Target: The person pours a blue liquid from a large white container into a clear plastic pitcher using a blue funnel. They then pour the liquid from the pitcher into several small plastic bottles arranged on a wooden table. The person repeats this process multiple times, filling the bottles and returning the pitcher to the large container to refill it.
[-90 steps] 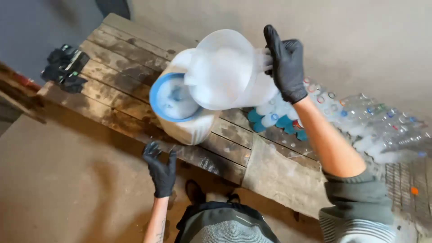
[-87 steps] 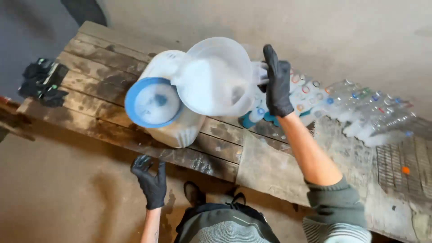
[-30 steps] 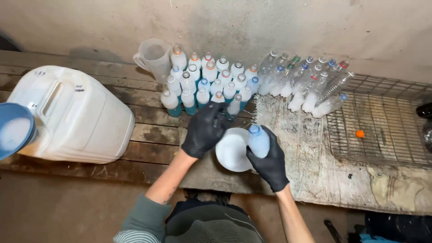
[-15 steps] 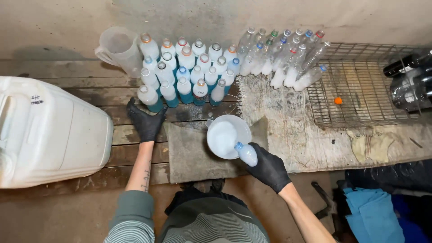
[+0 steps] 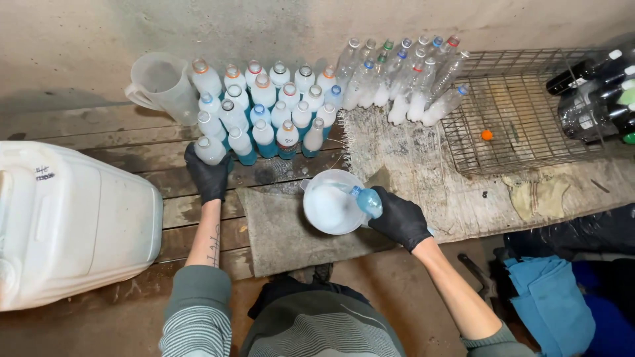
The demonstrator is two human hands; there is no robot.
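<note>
Hands in black gloves work over a wooden bench [image 5: 132, 142] seen from above. Left hand [image 5: 208, 177] — clasped around a small capped bottle [image 5: 210, 151] at the near left corner of a bottle cluster [image 5: 264, 112], which stands just beyond the knuckles. Most of these bottles hold white liquid and carry caps of blue, orange or white. Right hand [image 5: 399, 218] — gripping a blue-capped bottle [image 5: 366, 198] that lies tilted, its neck pointing left into a round white funnel [image 5: 329, 203]; the funnel sits just left of the fingers, above a grey mat [image 5: 278, 228] that spreads between the two forearms. Whether the right hand also steadies the funnel itself cannot be told.

Beyond the left hand and slightly to its left, a clear jug [image 5: 161, 82] stands against the wall, touching the cluster. Well to the left of the left forearm lies a large white canister [image 5: 69, 221] on its side. Beyond the right hand, a row of taller clear bottles [image 5: 413, 79] leans against the wall, partly filled with white. To the right of that row lies a wire rack [image 5: 522, 112] with a small orange cap [image 5: 487, 135] on it; dark bottles [image 5: 595, 92] lie at its far right end. Blue cloth [image 5: 549, 297] sits low on the right, beside the right forearm.
</note>
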